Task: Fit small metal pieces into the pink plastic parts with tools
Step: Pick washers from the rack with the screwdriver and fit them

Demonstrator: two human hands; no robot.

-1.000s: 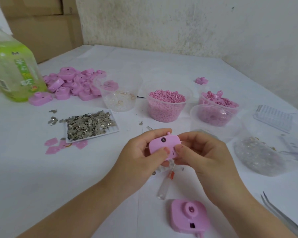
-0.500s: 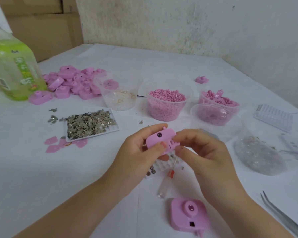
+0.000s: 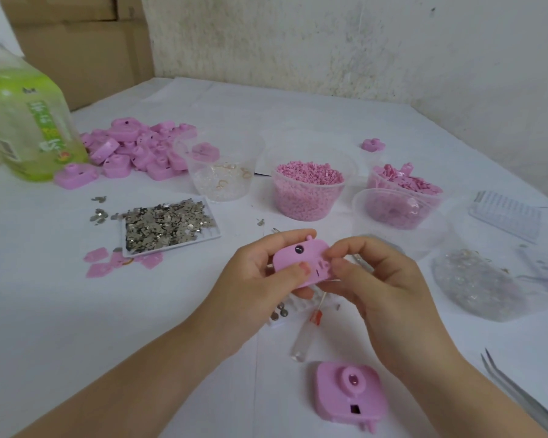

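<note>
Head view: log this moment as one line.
left hand: grips pink part | right hand: pinches same part | tweezers: unheld, lower right

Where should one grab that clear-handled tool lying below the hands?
Take the clear-handled tool by its clear handle, coming from above on the near side. It lies flat on the table with that thick end pointing toward the person and uncovered, while the thin shaft runs up beneath the left hand and right hand holding the pink part. Pinching across the handle probably works best.
</note>
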